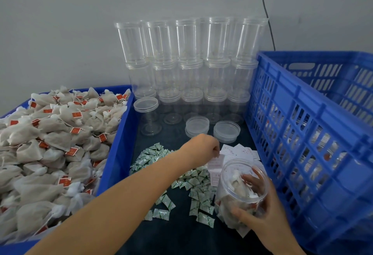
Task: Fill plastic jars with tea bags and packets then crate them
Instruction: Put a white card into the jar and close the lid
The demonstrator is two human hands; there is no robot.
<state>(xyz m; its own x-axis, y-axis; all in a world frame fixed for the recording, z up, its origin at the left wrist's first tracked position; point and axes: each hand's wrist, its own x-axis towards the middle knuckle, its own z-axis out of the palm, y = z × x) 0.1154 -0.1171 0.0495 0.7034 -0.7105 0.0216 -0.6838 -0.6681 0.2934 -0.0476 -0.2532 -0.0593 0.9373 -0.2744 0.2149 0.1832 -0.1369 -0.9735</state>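
Right hand [260,212] wraps the jar [243,190], tilted mouth-up beside the crate [306,133] for loading; tea bags already inside. Left hand [205,147] pinches a paper slip [216,161] off the pile, probably the next insert.

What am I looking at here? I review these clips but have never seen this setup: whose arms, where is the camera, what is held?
No machine: one person's bare arms, filmed by a camera on their head, looking down. The right hand holds a jar partly filled with tea bags. The left hand pinches a white slip from a small pile. Green packets lie scattered on the dark table. Left is a bin of tea bags, behind are stacked empty jars, right a blue crate.
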